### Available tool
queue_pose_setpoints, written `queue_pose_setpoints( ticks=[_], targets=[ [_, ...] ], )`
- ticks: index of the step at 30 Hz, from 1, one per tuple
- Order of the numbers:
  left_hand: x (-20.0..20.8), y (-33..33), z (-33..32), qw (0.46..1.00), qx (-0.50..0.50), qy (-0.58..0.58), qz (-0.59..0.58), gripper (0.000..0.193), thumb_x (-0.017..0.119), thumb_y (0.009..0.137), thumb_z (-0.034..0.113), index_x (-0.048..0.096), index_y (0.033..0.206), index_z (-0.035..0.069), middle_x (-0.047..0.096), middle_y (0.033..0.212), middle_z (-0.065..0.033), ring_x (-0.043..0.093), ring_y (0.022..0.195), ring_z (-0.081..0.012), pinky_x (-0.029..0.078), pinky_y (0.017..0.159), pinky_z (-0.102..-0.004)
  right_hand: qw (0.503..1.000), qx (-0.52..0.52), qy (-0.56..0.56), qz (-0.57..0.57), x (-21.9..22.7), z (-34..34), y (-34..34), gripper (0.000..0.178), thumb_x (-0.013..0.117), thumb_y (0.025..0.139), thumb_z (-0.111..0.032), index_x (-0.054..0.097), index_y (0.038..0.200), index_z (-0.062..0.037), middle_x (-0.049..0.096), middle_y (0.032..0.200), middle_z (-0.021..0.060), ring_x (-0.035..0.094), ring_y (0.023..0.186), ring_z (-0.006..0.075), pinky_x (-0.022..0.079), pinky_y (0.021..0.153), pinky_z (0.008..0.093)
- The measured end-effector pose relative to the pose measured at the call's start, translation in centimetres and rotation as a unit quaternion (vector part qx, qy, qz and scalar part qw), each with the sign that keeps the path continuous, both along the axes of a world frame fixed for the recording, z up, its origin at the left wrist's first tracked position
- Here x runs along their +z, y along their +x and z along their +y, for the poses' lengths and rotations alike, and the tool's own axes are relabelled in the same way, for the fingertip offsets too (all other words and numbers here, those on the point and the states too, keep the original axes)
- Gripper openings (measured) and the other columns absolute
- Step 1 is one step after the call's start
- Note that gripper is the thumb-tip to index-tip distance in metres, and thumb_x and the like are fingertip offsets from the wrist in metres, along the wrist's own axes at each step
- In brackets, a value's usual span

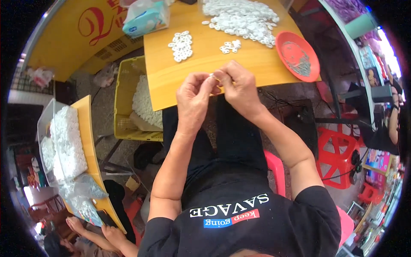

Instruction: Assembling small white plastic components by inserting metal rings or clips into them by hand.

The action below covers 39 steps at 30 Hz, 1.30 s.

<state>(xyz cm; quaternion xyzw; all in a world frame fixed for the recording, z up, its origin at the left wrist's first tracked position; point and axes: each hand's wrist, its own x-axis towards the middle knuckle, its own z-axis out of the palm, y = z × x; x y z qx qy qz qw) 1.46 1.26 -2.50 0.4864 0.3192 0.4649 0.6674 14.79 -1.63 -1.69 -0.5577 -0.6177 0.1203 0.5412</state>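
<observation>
Wood-look yellow counter (261,64) w/ heap of small white plastic pieces (242,19) and round red plastic dish (314,66) of thin grey metal bits, prob. placed for easy reach. L hand (193,96) & R hand (239,88) meet above near edge, fingers pinching tiny white piece (212,75), prob. to steady it; long axis & pointing hidden.
</observation>
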Motion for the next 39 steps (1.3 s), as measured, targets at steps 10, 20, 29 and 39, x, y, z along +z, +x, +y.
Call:
queue_pose_setpoints(
  ticks=[10,20,29,39],
  targets=[
    [-2.5,-1.0,2.6,0.998,-0.035,-0.053,-0.023,0.014,0.061,0.096,0.011,0.059,0.101,-0.002,0.066,0.09,-0.0077,0.064,0.077,-0.0128,0.052,0.074,-0.0256,0.991,-0.006,-0.12,-0.057,-1.0,3.1,5.4,0.019,0.062,0.094,-0.016,0.069,0.096,0.0019,0.065,0.076,0.0075,0.058,0.062,0.011,0.046,0.057,0.0271],
    [-3.5,-1.5,2.3,0.985,-0.005,-0.053,-0.164,0.012,0.059,0.097,0.01,0.058,0.105,0.001,0.066,0.094,-0.0094,0.064,0.079,-0.0149,0.051,0.077,-0.0268,0.983,0.05,-0.107,-0.143,-0.7,8.3,3.9,0.02,0.067,0.088,-0.018,0.07,0.099,-0.0013,0.068,0.089,0.015,0.065,0.077,0.0249,0.051,0.07,0.0349],
    [-3.3,-1.5,2.6,0.983,-0.009,-0.057,-0.171,0.012,0.059,0.097,0.01,0.058,0.104,0.0,0.066,0.093,-0.0094,0.064,0.079,-0.0145,0.052,0.076,-0.0273,0.949,0.041,-0.064,-0.306,-2.2,10.4,1.6,0.015,0.067,0.087,-0.022,0.071,0.096,-0.0107,0.064,0.092,0.0088,0.065,0.082,0.0317,0.052,0.069,0.0426],
    [-3.2,-1.3,2.7,0.978,-0.017,-0.076,-0.193,0.012,0.061,0.096,0.01,0.059,0.104,0.001,0.067,0.097,-0.0097,0.064,0.081,-0.0147,0.052,0.079,-0.0279,0.94,0.047,0.059,-0.332,-3.2,10.1,3.3,0.013,0.067,0.087,-0.018,0.069,0.094,-0.0076,0.065,0.082,0.0109,0.065,0.069,0.0284,0.051,0.06,0.0365]
  ],
)
